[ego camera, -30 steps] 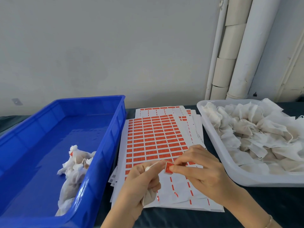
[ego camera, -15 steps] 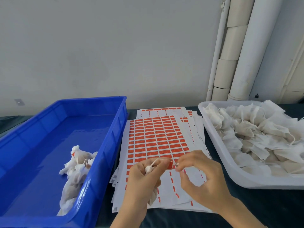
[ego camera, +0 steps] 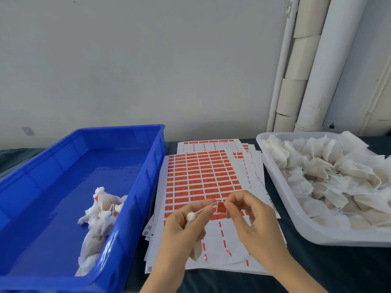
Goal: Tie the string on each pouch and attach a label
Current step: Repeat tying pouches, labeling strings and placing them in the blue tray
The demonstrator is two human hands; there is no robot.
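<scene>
Pouch (ego camera: pixel 196 250) in left hand (ego camera: pixel 182 233), label (ego camera: pixel 221 207) pinched in right hand (ego camera: pixel 251 225), dark table (ego camera: pixel 317 269), grey wall (ego camera: pixel 148 60).

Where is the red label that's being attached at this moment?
In the head view, the red label sits low centre, pinched by the right hand, beside the left hand gripping the pouch, above the sticker sheets.

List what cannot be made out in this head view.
Pouch: head view, mostly hidden inside the gripping left hand; only its knotted top and bottom corner show.
Red label: pinched by the right hand; print too small, bond to the string unclear.
Blue bin: near corner cut off by the bottom edge.
White tray: right side cut off by the frame.
</scene>
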